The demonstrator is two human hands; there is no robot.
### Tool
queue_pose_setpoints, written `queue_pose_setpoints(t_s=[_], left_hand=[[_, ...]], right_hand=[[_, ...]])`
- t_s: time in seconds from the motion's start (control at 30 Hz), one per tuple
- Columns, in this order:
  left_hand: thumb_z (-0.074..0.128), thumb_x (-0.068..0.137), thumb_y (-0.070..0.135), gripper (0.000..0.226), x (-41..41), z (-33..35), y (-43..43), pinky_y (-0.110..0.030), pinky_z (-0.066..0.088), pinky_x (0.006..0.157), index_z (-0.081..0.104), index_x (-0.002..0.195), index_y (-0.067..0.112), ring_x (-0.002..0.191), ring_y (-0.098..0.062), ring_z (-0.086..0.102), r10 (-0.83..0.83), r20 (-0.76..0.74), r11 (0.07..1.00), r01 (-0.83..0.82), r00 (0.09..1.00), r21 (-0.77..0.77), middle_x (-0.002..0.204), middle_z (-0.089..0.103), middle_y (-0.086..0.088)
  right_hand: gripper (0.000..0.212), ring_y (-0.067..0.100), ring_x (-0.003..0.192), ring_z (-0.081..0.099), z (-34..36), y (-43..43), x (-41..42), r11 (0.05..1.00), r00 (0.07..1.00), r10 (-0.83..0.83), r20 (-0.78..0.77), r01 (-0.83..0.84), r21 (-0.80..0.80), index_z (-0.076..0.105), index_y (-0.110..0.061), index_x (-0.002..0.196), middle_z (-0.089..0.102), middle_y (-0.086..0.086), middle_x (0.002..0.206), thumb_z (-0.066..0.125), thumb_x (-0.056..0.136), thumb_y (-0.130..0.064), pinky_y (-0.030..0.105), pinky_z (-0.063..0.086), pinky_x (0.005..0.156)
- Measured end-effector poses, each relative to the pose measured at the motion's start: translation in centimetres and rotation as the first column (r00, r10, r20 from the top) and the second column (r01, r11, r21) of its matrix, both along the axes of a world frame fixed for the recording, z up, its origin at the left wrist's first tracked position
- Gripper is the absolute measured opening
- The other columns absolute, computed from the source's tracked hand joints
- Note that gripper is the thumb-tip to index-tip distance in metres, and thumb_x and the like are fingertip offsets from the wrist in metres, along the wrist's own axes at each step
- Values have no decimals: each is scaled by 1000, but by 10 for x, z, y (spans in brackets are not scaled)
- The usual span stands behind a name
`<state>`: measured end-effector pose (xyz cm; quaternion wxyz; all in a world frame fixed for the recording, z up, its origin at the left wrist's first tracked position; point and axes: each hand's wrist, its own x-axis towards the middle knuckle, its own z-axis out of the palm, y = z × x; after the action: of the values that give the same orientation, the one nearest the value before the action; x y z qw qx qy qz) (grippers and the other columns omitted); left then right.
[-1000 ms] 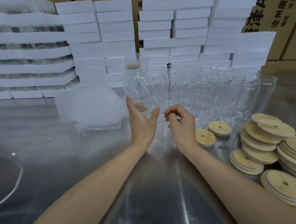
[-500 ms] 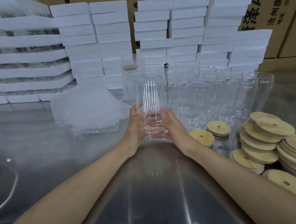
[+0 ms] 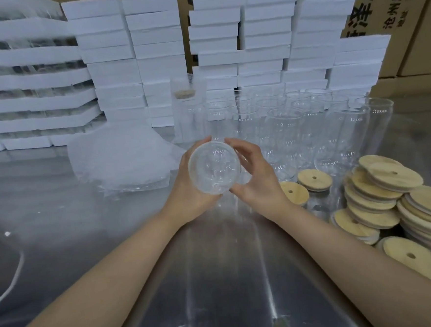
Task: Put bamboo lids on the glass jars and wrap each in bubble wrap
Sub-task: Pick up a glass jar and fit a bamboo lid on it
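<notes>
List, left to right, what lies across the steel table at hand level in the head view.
Heap of clear bubble wrap → left hand → clear glass jar, gripped between both hands → right hand → pile of round bamboo lids.

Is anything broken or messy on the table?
Nothing looks broken or spilled. The bamboo lids on the right sit in leaning, slipping heaps, not neat stacks. The glass jar held between the left hand and right hand is tipped over, one end facing the camera, while the other jars stand upright.
</notes>
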<state>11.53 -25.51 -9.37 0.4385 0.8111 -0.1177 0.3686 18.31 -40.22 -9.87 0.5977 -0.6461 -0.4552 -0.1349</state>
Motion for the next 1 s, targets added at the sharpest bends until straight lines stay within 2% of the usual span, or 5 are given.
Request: queue_pose_setpoints(t_s=[0.1, 0.37, 0.6, 0.73, 1.0], left_hand=[[85, 66, 20, 89, 1, -8, 5, -40, 37, 109, 39, 140, 5, 133, -12, 41, 67, -14, 996, -66, 998, 55, 142, 37, 13], [80, 68, 22, 89, 4, -11, 3, -14, 31, 106, 31, 135, -8, 132, 7, 34, 43, 64, 997, -47, 997, 64, 138, 23, 40], [41, 86, 19, 53, 4, -4, 14, -48, 34, 111, 34, 138, 28, 134, -18, 41, 74, 72, 977, -87, 995, 192, 140, 42, -6], [39, 95, 40, 43, 4, 0, 23, -30, 41, 105, 37, 137, 30, 126, -3, 44, 141, 70, 960, -153, 988, 236, 140, 42, 16], [76, 80, 26, 95, 5, -2, 28, -42, 22, 117, 9, 146, 20, 146, -31, 13, 213, 334, 915, -308, 918, 262, 155, 8, -15]], right_hand=[[78, 13, 128, 50, 0, 1, -3, 1000, 1000, -3, 9, 3, 30, 40, -40, 126, 49, -10, 135, 81, 74, 1, 47, 42, 107], [74, 11, 130, 49, 2, 1, -9, 1000, 1000, -7, 11, 7, 16, 38, -36, 120, 44, -13, 138, 83, 72, -2, 47, 41, 108], [91, 6, 126, 51, 8, 0, -17, 1000, 992, 2, -126, 0, 14, 36, -52, 124, 51, -10, 132, 89, 63, -11, 34, 41, 109], [81, 7, 115, 59, 16, 1, -26, 997, 959, 79, -274, -78, 15, 45, -41, 124, 56, -8, 121, 88, 59, -19, 27, 51, 96], [61, 25, 98, 69, 24, -5, -30, 768, 374, 509, -776, -605, 212, 72, -26, 107, 69, 16, 111, 75, 64, -69, 34, 59, 77]])
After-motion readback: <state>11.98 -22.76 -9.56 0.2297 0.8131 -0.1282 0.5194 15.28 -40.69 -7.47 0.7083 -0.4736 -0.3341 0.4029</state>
